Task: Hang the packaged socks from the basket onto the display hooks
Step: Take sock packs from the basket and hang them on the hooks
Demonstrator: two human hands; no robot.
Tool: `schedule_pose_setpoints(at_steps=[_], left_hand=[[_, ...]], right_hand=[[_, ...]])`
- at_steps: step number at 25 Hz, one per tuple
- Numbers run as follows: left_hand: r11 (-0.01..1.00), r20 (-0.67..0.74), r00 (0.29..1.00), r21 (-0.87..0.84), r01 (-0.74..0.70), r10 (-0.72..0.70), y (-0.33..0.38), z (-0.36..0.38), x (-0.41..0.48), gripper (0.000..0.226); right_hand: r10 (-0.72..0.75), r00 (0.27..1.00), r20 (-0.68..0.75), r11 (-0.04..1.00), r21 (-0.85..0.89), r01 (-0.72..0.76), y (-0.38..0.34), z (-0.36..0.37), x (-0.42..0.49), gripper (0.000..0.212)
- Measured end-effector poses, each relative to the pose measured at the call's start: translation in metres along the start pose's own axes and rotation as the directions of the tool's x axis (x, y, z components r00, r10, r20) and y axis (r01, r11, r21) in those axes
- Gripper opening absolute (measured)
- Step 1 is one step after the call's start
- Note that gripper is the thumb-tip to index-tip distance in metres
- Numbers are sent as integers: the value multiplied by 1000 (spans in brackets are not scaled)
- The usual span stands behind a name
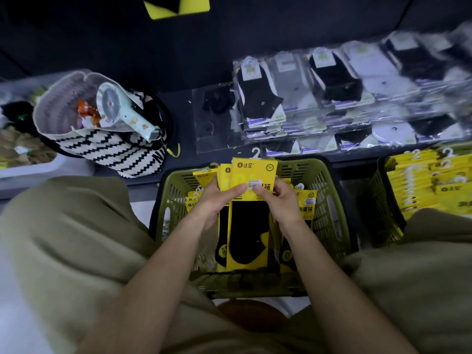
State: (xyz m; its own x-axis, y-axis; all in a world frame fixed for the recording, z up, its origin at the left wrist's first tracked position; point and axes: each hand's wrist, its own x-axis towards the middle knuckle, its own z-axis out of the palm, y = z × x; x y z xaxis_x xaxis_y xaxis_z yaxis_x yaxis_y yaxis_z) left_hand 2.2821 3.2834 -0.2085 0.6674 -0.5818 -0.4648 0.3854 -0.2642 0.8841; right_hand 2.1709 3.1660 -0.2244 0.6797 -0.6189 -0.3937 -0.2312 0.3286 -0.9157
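The green basket (329,190) sits on the floor between the person's knees, close in so both arms reach it without stretching. A fanned bundle of sock packs (251,226) is held upright just above its middle, with more yellow packs lying loose inside below and to either side. The left hand (217,200) wraps the bundle's left edge, fingers curled behind and thumb pressed flat on the front card. The right hand (278,200) pinches the right edge the same way, thumb on the price label. This two-sided grip probably squares the cards so that their white hanger tabs (256,152), poking out over the basket's far rim, line up for one hook. No display hook can be seen, so the hanging is not yet begun. Right of the basket stands a second basket (380,200) stacked with the same yellow packs. Beyond the far rim lie clear-wrapped socks (332,93) in rows. Beyond and to its left a striped bag (102,146) holds a handheld fan (122,108).
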Motion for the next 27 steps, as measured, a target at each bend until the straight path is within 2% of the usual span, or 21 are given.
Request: schedule_pose_setpoints(at_steps=[4,9,11,14,17,19,22,27], left_hand=[[996,-50,995,-6,-89,89,33,-17,3,31],[960,-51,959,-18,-280,279,99,-33,4,48],[941,-35,941,-16,-338,337,125,-39,4,50],[914,-30,915,-36,-403,402,156,-47,3,40],[880,-42,881,-43,-474,472,187,-57,1,47],[854,-82,853,-24,-519,516,211,-62,-2,44],[805,-145,795,17,-593,589,254,-70,-4,24],[657,-202,637,47,-753,744,331,-82,-20,19]], right_hand=[[-93,995,47,996,0,93,-33,19,6,16],[-267,963,26,963,-32,267,-102,44,22,28],[-343,939,24,938,-48,343,-130,54,25,20],[-414,909,47,907,-61,417,-164,61,28,17],[-471,878,88,878,-49,476,-203,67,29,14],[-512,852,109,852,-58,520,-228,72,29,13],[-566,819,94,816,-79,573,-266,77,28,11],[-680,732,39,728,-80,681,-341,83,30,11]])
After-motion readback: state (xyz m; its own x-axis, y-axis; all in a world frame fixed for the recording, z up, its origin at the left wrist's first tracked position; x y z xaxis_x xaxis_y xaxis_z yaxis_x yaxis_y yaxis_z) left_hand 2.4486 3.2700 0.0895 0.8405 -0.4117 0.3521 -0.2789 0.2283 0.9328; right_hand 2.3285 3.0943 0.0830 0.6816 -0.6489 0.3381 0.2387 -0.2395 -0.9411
